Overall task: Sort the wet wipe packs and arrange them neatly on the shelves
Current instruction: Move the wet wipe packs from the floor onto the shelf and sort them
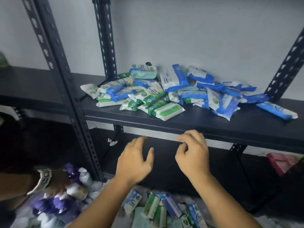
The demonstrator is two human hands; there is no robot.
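Observation:
A jumbled heap of wet wipe packs lies on the black shelf (213, 125): green-and-white packs (153, 96) toward the left, blue-and-white packs (225, 102) toward the right. One blue pack (277, 110) lies apart at the right end. More packs (164, 209) lie on the floor below, near my arms. My left hand (134, 162) and my right hand (193, 155) hover just below the shelf's front edge, both holding nothing. The left hand's fingers are spread; the right hand's fingers are loosely curled.
Black perforated uprights (77, 112) frame the shelf unit against a white wall. The lower shelf (164, 170) is dark. A pink pack (281, 162) sits at its right. Another person's arm with a wrist strap (42, 180) reaches among purple-capped bottles (72, 171) at lower left.

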